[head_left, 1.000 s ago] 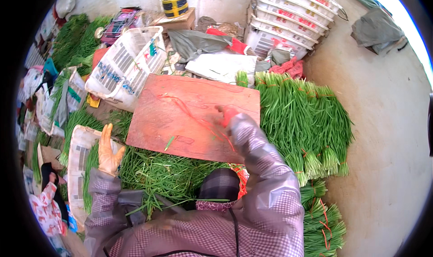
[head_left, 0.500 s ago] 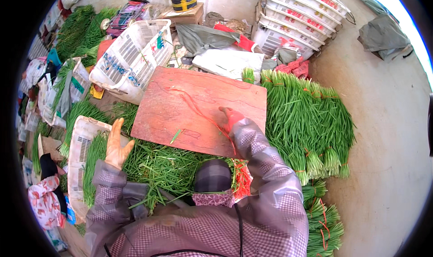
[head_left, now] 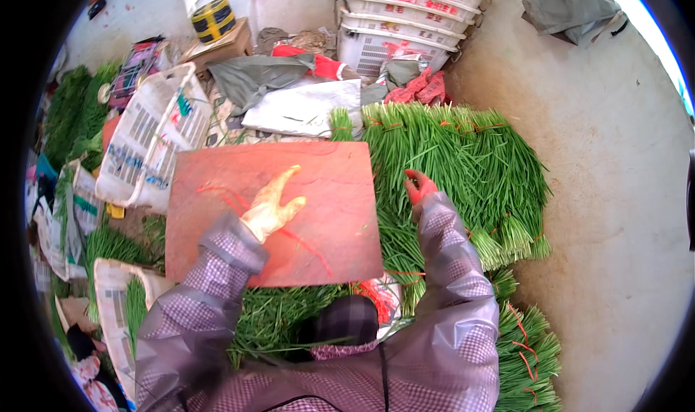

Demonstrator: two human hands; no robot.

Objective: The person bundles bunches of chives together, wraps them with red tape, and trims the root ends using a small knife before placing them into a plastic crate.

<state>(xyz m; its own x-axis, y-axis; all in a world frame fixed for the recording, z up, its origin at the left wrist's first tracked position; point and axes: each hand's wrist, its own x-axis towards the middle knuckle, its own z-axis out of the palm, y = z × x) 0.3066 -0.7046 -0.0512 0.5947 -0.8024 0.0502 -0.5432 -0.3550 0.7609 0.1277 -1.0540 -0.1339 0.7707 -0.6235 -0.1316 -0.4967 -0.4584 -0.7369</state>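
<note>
My left hand [head_left: 269, 208], in a pale yellow glove, is over the reddish wooden board [head_left: 340, 195], its fingers spread and nothing in them. Beneath it a thin red tie [head_left: 308, 247] lies slantwise across the board, partly hidden by the hand. To the right of the board, my right hand [head_left: 420, 188], in a red glove, is above bundled green chives [head_left: 470, 166]. Its fingers look apart, with nothing visible between them. Red ties bind those bundles. Loose chives [head_left: 289, 314] lie below the board's near edge, beside a bunch of red ties [head_left: 376, 296].
A white crate [head_left: 156, 133] stands at the back left, another crate [head_left: 112, 296] at the near left. Stacked white crates [head_left: 405, 36] rise at the back. More tied chives [head_left: 525, 354] lie at the near right. A yellow-black tape roll [head_left: 213, 21] sits on a small stand.
My left hand has come from beside the near-left crate to over the board. The right hand has left the board for the chive bundles. The whole view has shifted.
</note>
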